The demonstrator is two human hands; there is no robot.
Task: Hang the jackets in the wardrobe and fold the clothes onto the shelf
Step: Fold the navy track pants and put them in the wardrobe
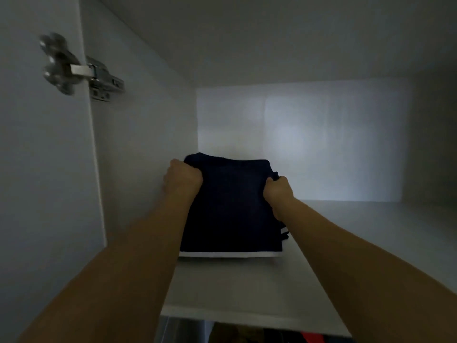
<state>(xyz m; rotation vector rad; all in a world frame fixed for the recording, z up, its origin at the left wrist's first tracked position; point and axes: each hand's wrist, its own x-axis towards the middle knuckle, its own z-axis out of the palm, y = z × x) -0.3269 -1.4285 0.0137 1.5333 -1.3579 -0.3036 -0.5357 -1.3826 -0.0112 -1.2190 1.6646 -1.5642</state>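
Note:
A folded dark navy garment (232, 206) with a white band along its near edge lies on the white wardrobe shelf (247, 293), toward the left side. My left hand (183, 179) grips the garment's far left edge with curled fingers. My right hand (278, 191) grips its right edge, fingers curled round the fabric. Both forearms reach in from the bottom of the view. Whether the garment rests fully on the shelf or is slightly lifted, I cannot tell.
The white left side wall (138, 144) stands close to my left hand. A metal door hinge (99, 78) is fixed at upper left on the open door (37, 169). The back panel (309, 144) is lit. Coloured clothes (309, 336) show below the shelf.

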